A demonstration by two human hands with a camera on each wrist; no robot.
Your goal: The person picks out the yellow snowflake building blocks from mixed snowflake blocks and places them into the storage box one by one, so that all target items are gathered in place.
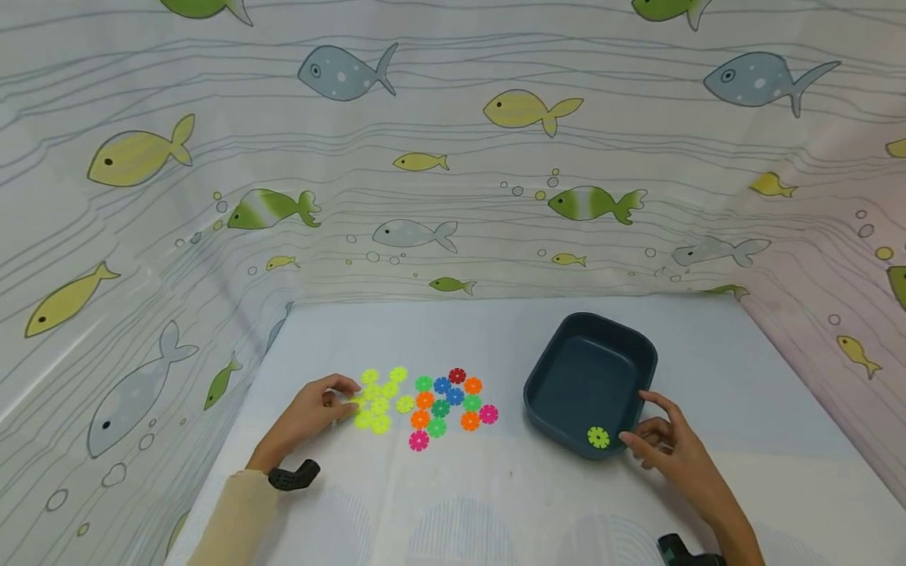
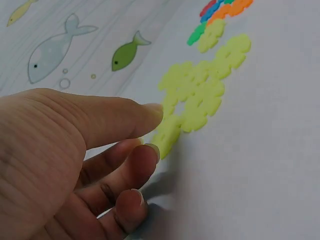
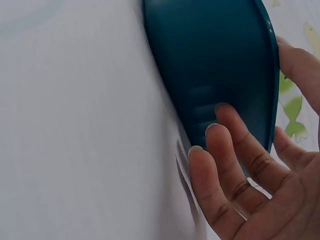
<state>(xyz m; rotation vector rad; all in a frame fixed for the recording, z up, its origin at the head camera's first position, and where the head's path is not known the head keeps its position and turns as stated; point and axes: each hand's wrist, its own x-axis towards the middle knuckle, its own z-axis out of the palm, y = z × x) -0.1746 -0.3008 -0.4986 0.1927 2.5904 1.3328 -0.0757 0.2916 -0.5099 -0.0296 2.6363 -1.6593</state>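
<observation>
Yellow notched plastic discs (image 1: pixel 379 406) lie in a cluster on the white table, left of a group of mixed-colour discs (image 1: pixel 440 408). My left hand (image 1: pixel 320 407) is at the cluster's left edge. In the left wrist view, thumb and index fingertips stand apart beside the nearest yellow disc (image 2: pixel 168 137); whether they touch it is hard to tell. My right hand (image 1: pixel 668 444) holds the dark blue plastic box (image 1: pixel 591 385) at its near right rim, with several fingers along the outer wall (image 3: pixel 210 60). One yellow disc (image 1: pixel 598 437) lies inside the box.
The mixed discs are orange, blue, green, red and pink, between my left hand and the box. Fish-patterned sheeting (image 1: pixel 495 236) rises behind the table (image 1: pixel 453 479) and at both sides. A black device (image 1: pixel 293 475) is strapped at my left wrist.
</observation>
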